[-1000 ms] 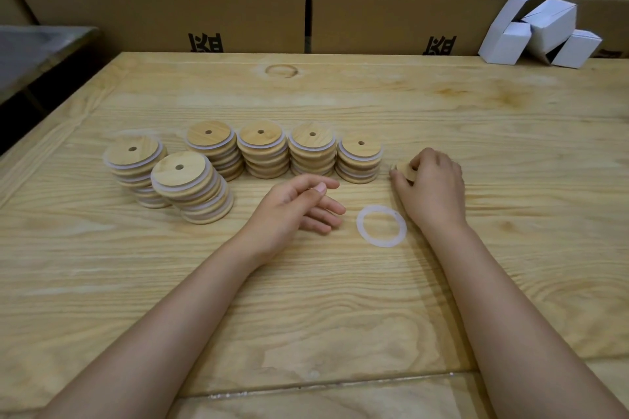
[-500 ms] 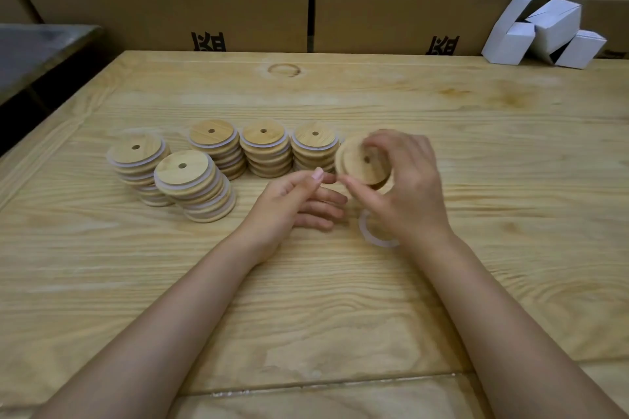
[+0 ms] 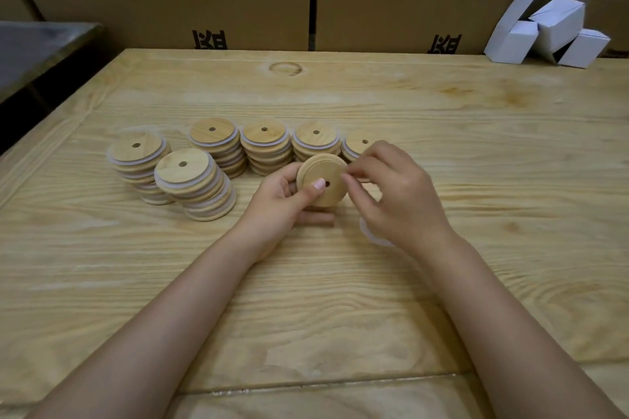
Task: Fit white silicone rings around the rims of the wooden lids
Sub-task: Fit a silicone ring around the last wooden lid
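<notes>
A bare round wooden lid (image 3: 320, 173) with a small centre hole is held tilted just above the table. My left hand (image 3: 282, 204) grips it from the left, thumb pressed on its face. My right hand (image 3: 398, 194) pinches the lid's right edge with its fingertips. A white silicone ring (image 3: 372, 235) lies flat on the table, mostly hidden under my right hand. Behind and to the left stand several stacks of ringed lids (image 3: 212, 136), the nearest stack (image 3: 190, 180) leaning.
The wooden table (image 3: 493, 180) runs wide to the right and towards me. Brown cardboard boxes (image 3: 163, 10) wall off its far edge. Small white cartons (image 3: 548, 31) lie at the back right. A dark surface (image 3: 34, 48) sits beyond the left edge.
My right hand picked a lid up from the right of the stacks and carried it left. My left hand rose off the table and took hold of it. The ring stayed put.
</notes>
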Demonstrator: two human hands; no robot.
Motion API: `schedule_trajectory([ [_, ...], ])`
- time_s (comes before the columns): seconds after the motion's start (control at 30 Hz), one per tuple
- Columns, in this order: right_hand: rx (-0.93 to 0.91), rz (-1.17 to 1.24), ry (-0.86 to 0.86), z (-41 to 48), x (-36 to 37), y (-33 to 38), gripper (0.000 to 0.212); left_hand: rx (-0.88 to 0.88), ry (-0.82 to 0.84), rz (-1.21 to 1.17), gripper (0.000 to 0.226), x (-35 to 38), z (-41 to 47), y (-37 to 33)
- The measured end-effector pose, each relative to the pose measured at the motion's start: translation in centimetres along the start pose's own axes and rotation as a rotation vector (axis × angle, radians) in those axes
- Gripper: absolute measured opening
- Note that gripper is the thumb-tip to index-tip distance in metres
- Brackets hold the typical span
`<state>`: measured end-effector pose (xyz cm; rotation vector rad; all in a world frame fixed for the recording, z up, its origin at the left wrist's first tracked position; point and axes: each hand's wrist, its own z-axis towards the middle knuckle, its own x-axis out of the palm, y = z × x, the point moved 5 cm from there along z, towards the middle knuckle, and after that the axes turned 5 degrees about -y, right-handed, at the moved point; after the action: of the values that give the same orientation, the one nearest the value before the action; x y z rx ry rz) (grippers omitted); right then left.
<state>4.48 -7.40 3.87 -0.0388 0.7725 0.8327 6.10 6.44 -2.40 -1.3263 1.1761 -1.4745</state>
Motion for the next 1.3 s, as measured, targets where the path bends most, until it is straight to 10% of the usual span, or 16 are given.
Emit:
schedule_trajectory([
  [0.37, 0.21, -0.304, 0.708, -1.5, 1.0, -3.8, 0.024, 0.018, -0.039, -0.008, 0.025, -0.3, 0.2, 0.0],
  [1.3, 0.486, 0.41, 0.133, -0.6, 1.4, -2.5, 0.01, 0.272, -0.046, 0.209, 0.007, 0.3, -0.6, -0.7],
])
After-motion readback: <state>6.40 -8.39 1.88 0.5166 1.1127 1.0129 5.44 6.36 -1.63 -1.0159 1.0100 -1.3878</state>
